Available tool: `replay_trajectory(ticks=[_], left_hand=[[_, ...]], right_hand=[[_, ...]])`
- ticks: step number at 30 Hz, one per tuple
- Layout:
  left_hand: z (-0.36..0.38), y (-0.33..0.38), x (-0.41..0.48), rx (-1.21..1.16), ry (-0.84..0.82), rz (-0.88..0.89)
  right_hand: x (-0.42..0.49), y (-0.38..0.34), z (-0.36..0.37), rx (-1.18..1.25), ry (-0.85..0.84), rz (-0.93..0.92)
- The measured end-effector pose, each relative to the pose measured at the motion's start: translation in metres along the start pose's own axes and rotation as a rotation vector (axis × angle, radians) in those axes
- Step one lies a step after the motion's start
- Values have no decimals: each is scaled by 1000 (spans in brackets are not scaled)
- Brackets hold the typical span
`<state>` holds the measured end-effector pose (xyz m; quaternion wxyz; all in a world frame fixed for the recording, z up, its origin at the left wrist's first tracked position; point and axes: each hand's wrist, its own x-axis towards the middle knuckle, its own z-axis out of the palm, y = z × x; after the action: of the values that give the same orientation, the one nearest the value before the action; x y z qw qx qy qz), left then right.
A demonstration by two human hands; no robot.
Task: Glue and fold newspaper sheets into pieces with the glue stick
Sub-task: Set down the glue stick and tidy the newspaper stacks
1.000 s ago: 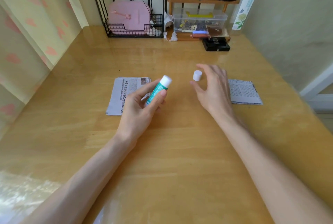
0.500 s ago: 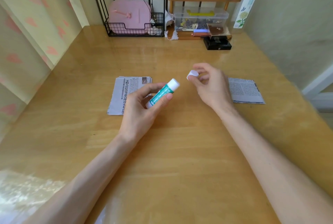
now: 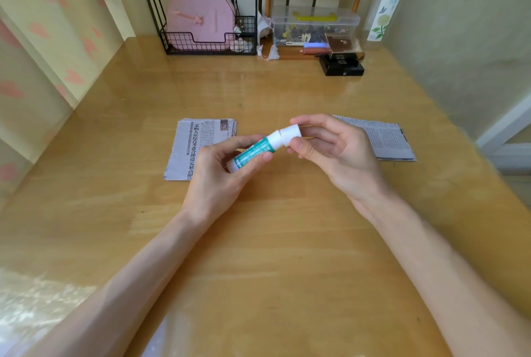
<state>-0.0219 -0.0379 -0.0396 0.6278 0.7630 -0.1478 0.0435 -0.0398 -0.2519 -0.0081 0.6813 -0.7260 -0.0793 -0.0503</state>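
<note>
The wooden table (image 3: 258,256) bears two folded newspaper piles, one (image 3: 186,152) behind the left hand (image 3: 212,184) and one (image 3: 385,138) behind the right hand (image 3: 342,161). The hands, apart half a second ago, now meet over the table's middle. The left hand curls round the teal glue stick (image 3: 253,152), held above the table and tilted up to the right. The right hand pinches the white cap (image 3: 291,133) between thumb and fingers. The cap, clear of the stick a second ago, now sits slightly askew on its tip. At the far edge a black wire basket (image 3: 207,47) holds a pink case (image 3: 201,20) standing on edge. Beside it, a clear plastic box (image 3: 314,26) holds small mixed items, too small to tell.
</note>
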Motion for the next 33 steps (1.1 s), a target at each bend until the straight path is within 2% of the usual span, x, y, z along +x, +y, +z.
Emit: replay_trajectory(ticks=[11, 27, 33], left_hand=[[-3, 0, 1, 5, -26, 0], [-11, 2, 2, 98, -89, 53], [-13, 1, 2, 200, -188, 85]], right_hand=[[1, 1, 0, -23, 7, -53], [-2, 0, -5, -83, -74, -105], [-1, 1, -8, -136, -86, -92]])
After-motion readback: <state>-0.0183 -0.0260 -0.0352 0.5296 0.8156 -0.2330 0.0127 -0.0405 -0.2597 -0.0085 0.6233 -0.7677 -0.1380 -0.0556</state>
